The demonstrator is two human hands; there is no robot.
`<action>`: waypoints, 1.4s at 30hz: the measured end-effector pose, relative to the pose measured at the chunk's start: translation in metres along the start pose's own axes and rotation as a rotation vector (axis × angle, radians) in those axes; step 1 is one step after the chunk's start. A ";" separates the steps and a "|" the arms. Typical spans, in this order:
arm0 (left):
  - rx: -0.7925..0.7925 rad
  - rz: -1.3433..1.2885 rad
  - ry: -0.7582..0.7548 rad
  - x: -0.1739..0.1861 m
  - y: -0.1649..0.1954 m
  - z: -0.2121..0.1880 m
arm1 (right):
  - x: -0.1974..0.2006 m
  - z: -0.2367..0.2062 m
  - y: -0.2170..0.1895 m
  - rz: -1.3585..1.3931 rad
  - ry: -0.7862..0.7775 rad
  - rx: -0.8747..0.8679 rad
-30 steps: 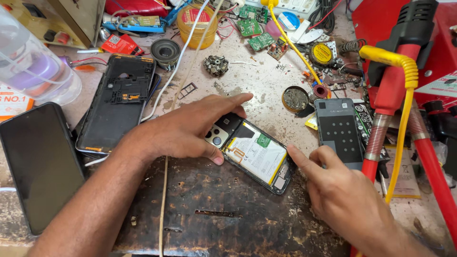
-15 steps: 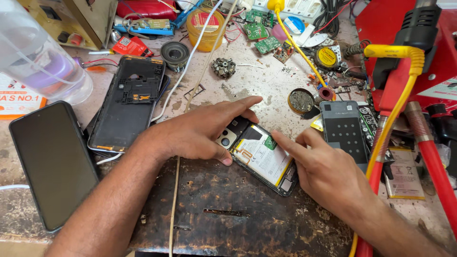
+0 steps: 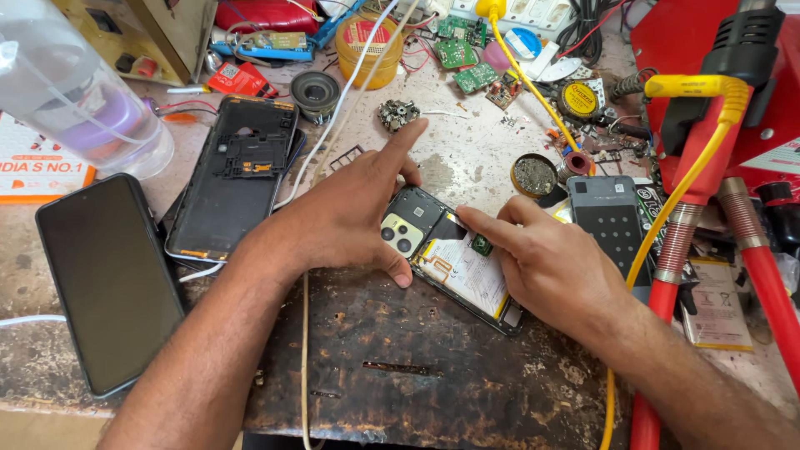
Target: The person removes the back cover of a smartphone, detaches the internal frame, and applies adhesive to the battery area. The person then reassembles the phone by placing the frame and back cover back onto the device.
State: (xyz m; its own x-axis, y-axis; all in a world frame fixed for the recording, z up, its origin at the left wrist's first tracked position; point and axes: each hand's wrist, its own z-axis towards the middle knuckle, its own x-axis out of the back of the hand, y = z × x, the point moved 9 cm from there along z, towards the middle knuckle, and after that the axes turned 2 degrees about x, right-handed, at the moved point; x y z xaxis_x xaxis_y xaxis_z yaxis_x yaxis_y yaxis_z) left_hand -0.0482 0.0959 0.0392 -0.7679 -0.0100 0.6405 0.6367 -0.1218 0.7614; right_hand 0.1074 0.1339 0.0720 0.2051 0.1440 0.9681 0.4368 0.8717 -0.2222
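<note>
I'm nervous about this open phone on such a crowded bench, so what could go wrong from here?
1. The right hand presses fingertips onto the opened phone near its battery; hard pressure could bend or puncture it.
2. The left hand pins only the camera end, so the phone may pivot on the rough bench.
3. The yellow cable runs close beside the right wrist; a snag could drag tools over.
</note>
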 end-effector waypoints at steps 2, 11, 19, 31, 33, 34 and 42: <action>0.002 0.011 -0.009 0.000 0.002 0.003 | -0.001 0.005 -0.001 0.007 0.005 0.003; -0.086 0.028 0.053 0.003 0.007 0.000 | -0.014 0.032 -0.007 -0.001 0.024 0.066; -0.003 -0.062 0.024 0.002 0.002 0.000 | -0.006 0.023 0.011 0.181 -0.003 0.141; -0.032 -0.010 0.014 -0.004 0.006 0.003 | -0.006 0.018 0.004 0.067 0.014 0.038; -0.036 -0.001 0.015 -0.003 0.007 0.003 | -0.008 0.020 0.004 0.052 0.026 0.028; -0.035 -0.007 0.017 -0.002 0.007 0.002 | -0.008 0.020 0.005 0.059 0.033 0.039; -0.003 -0.100 0.000 -0.004 0.002 -0.002 | 0.007 0.012 0.039 0.203 0.127 -0.044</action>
State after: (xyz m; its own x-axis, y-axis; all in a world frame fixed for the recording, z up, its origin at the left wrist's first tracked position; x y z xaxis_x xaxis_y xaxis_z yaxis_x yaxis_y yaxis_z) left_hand -0.0446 0.0939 0.0378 -0.8276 0.0025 0.5613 0.5566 -0.1255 0.8212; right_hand 0.1155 0.1740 0.0716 0.3999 0.2518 0.8813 0.4127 0.8090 -0.4185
